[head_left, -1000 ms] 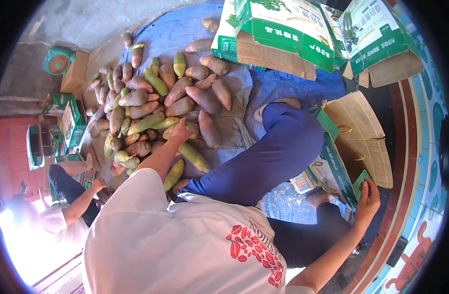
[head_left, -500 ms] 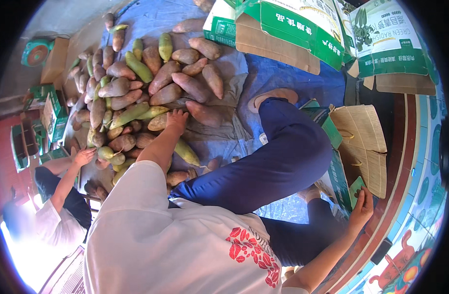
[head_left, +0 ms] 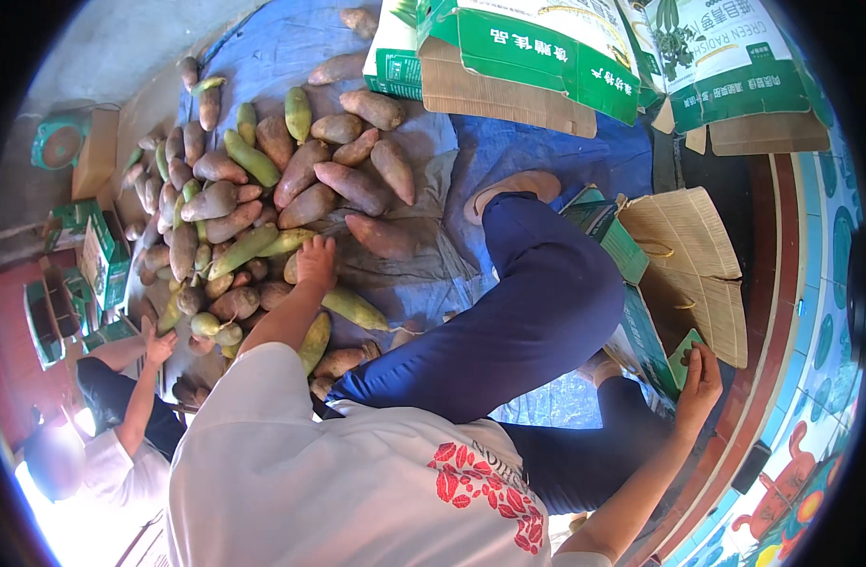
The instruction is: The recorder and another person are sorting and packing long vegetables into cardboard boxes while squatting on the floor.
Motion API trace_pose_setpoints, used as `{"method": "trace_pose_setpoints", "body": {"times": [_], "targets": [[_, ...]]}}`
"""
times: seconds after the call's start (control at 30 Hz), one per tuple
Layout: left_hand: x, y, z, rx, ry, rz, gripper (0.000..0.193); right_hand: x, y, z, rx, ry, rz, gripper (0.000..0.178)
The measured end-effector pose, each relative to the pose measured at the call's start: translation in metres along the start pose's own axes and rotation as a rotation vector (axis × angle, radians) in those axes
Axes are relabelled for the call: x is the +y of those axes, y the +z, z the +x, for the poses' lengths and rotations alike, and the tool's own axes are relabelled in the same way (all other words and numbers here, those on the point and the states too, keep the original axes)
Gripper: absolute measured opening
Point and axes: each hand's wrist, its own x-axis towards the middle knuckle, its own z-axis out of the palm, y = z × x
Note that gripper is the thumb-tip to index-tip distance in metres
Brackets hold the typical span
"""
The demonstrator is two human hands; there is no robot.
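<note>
A large heap of long radishes [head_left: 310,206], some green and some coated in reddish-brown soil, lies to my left on a sheet. My left hand [head_left: 316,260] rests among them, fingers apart, beside a brown radish and just above a green radish [head_left: 355,308]. What lies beneath the palm is hidden. To my right, my right hand [head_left: 701,380] pinches a small green flap [head_left: 684,357] of an open cardboard carton [head_left: 684,246]. The carton stands beside my bent leg, its tan inner flaps spread; its inside is mostly out of sight.
Blue sheeting [head_left: 546,142] covers the floor. Green-and-white cartons [head_left: 537,66] stand open at the far side. A co-worker [head_left: 121,444] reaches into the heap from the left, near more cartons [head_left: 104,241] and a round teal device [head_left: 60,144]. A tiled wall [head_left: 811,321] bounds the right.
The view has shifted slightly. My left hand has moved a little nearer and leftward over the radishes. My right hand stays on the carton flap. The co-worker's hand has shifted slightly.
</note>
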Motion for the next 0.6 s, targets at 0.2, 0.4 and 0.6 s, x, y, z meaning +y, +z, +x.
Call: {"method": "trace_pose_setpoints", "body": {"times": [0.2,0.4,0.6], "targets": [[-0.027,-0.013,-0.015,0.182,-0.207,-0.249,0.074,-0.006,0.001,-0.007,0.036,-0.054,0.022,0.019],[-0.039,-0.030,-0.039,0.388,-0.281,-0.483,0.081,-0.018,-0.003,-0.014,-0.037,-0.094,0.037,0.017],[-0.049,-0.067,-0.025,0.807,-0.294,-0.801,0.077,-0.031,-0.014,-0.021,-0.150,-0.136,0.123,0.025]]}}
